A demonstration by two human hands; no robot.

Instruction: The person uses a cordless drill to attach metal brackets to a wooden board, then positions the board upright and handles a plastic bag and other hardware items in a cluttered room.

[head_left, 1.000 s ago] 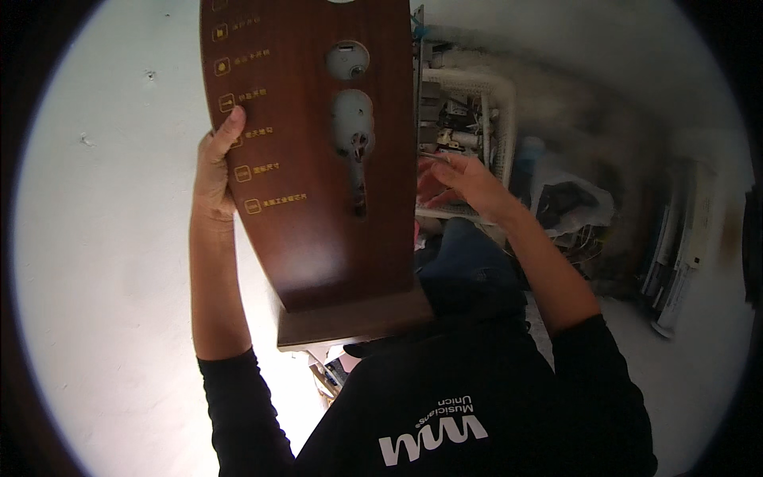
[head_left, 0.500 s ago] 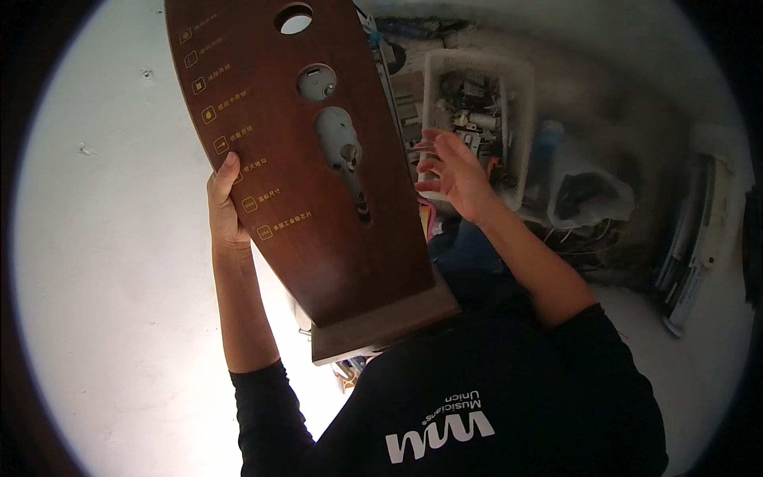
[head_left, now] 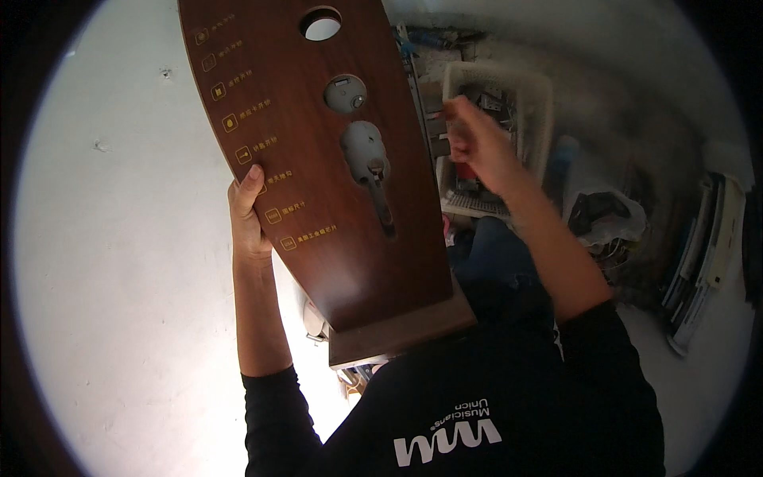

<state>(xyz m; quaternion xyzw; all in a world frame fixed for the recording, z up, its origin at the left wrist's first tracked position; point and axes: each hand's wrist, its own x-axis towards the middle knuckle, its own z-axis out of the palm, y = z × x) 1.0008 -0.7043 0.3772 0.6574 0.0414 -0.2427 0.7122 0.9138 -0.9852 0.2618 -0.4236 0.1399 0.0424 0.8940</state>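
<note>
A tall dark-brown wooden display stand (head_left: 381, 274) leans in front of me, with a row of small gold icons down its left side. Round and keyhole-shaped cutouts run down its middle, and grey metal lock parts (head_left: 364, 151) show inside. My left hand (head_left: 250, 211) is wrapped round the stand's left edge, its thumb on the front face. At the right edge, my right hand (head_left: 489, 151) has its fingers curled in beside short dark pieces (head_left: 439, 146) that stick out from the side. Whatever those fingers hold, if anything, cannot be made out. The stand's wider base (head_left: 401, 330) rests close against my body.
Behind my right hand is a pale plastic basket (head_left: 542, 119) with loose metal parts. A clear plastic bag (head_left: 612, 219) lies to its right. Farther right, long flat strips (head_left: 695, 254) stand together. A pale wall-like surface (head_left: 143, 262) fills the left side.
The stand and my left hand sit slightly farther right in the picture. My right hand has gone from loosely spread fingers to curled ones, nearer the stand's right edge.
</note>
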